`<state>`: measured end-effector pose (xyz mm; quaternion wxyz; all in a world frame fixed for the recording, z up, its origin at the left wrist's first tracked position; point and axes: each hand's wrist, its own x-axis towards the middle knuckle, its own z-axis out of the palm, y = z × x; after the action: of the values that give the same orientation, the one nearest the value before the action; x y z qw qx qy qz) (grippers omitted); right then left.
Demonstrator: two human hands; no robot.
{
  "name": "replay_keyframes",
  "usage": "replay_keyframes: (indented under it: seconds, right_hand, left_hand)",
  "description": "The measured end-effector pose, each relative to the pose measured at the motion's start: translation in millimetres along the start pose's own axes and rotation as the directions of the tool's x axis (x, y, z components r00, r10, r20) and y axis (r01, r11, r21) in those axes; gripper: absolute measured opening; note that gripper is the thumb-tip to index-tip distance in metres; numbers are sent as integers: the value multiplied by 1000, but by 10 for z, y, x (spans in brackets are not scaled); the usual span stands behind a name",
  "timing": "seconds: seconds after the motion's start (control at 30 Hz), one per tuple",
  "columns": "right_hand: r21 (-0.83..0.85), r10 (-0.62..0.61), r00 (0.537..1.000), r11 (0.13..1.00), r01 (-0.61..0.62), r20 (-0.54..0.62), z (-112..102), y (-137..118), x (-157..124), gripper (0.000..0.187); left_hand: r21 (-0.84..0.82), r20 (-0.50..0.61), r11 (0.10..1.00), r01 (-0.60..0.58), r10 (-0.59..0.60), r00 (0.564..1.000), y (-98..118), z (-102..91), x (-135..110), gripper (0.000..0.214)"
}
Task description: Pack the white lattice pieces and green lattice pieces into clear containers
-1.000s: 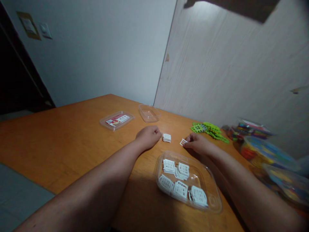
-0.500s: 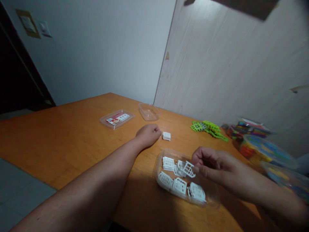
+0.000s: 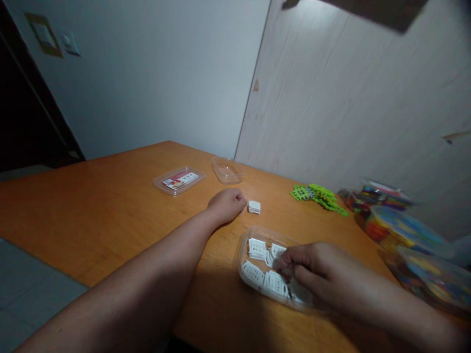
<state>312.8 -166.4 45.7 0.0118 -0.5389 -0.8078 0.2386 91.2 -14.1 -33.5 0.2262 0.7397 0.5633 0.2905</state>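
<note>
Orange-brown wood-grain table (image 3: 121,196) spreads under both forearms, running back to pale walls. White openwork plastic panels stand in piles inside a transparent plastic tray (image 3: 240,250), below and around the right hand's fingertips. One panel pile (image 3: 275,251) sits right at those fingertips, with others to their left and nearer the wearer. The right hand (image 3: 320,267) is narrow, thumb and fingers drawn together over the tray; I cannot tell whether a panel is pinched there. Just beside the left hand's fingertips, outside the tray, lies a small panel stack (image 3: 254,207). The left hand (image 3: 226,205) rests on the table, loosely curled; whether it touches the stack or grips anything, I cannot tell.

Sorting at the piles looks to be the step in hand, and the next move seems to call for a light fingertip action that leaves neighbouring piles unshifted.

Beyond the left hand are a transparent container (image 3: 235,178) and a labelled lid (image 3: 180,180); beyond the right, lime-green interlocking pieces (image 3: 326,198), with plastic tubs (image 3: 408,230) farther right.
</note>
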Motion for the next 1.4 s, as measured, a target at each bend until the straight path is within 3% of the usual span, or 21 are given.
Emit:
replay_keyframes:
  seconds: [0.17, 0.33, 0.53, 0.87, 1.2, 1.4]
  right_hand:
    - [-183, 13, 999, 983, -5, 46, 15, -151, 27, 24]
    - [-53, -45, 999, 998, 46, 25, 12, -110, -1, 25]
    - [64, 3, 1000, 998, -2, -22, -49, 148, -28, 25]
    - [-18, -82, 994, 996, 84, 65, -66, 100, -108, 27]
    - [-113, 41, 999, 993, -37, 35, -99, 85, -145, 24]
    - [-12, 35, 999, 999, -36, -29, -185, 146, -187, 26]
  left_hand:
    - [-5, -6, 1000, -5, 5, 1000, 1, 1, -2, 22]
    - [-9, -11, 1000, -15, 15, 1000, 3, -3, -9, 21]
    - [20, -9, 1000, -11, 12, 1000, 9, -7, -9, 23]
    - [7, -7, 1000, -27, 27, 1000, -23, 17, 15, 23]
    - [-18, -16, 1000, -5, 5, 1000, -22, 23, 10, 22]
    - [-39, -13, 999, -9, 9, 1000, -33, 32, 17, 21]
